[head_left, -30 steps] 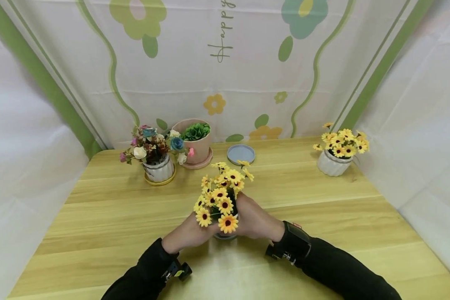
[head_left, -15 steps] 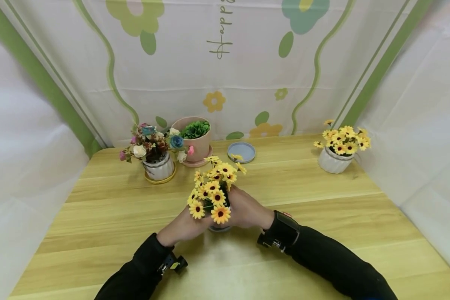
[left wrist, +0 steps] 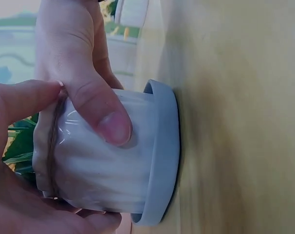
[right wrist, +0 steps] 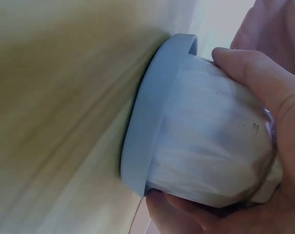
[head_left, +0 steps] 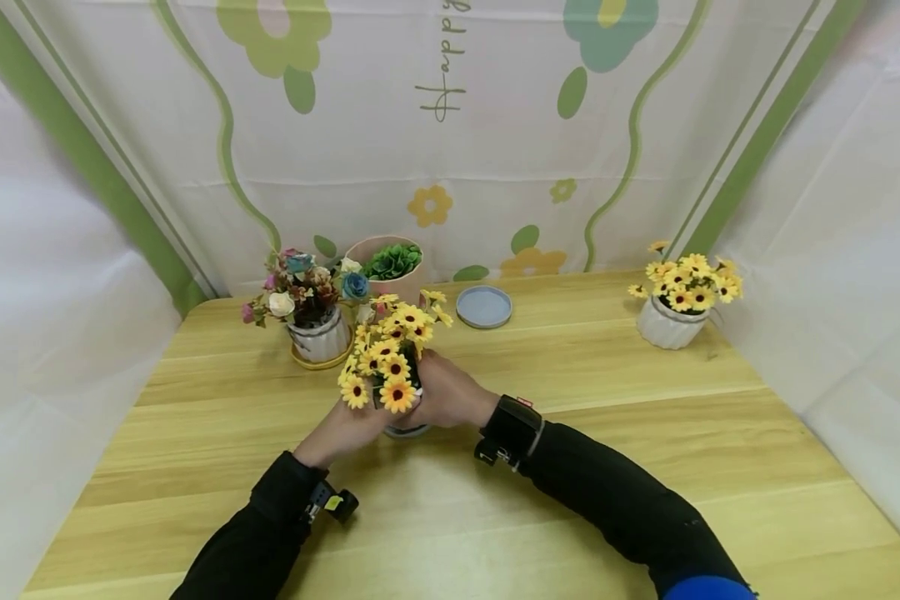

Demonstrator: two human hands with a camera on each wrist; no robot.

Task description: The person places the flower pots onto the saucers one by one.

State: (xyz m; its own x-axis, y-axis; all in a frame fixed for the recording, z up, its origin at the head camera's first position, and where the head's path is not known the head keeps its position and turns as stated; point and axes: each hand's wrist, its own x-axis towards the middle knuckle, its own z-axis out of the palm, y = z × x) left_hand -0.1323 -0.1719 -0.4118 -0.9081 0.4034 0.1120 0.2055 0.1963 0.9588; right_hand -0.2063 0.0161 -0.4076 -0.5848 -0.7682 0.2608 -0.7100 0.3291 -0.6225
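Note:
Yellow artificial daisies point(head_left: 393, 354) with dark centres rise from a white ribbed flowerpot point(left wrist: 99, 165) with a cord round its rim. The pot is upright in a grey-blue saucer point(left wrist: 164, 151), low at the table surface. My left hand point(head_left: 348, 429) grips one side of the pot near its rim. From the other side my right hand point(head_left: 450, 390) holds it, with the thumb point(right wrist: 245, 66) laid along the pot wall. Seen from the head, the blooms hide most of the pot and many of the fingers.
Behind, to the left, stand a white pot point(head_left: 321, 337) of mixed roses on a yellow saucer point(head_left: 318, 364) and a pink pot point(head_left: 401, 287) with green leaves. A second blue saucer point(head_left: 483, 307) lies at the back. Another daisy pot point(head_left: 669, 323) is at the right edge.
Both hands have moved the potted daisies left and away from me, saucer included, so the blooms now overlap the pink pot in the head view. The other pots stay put.

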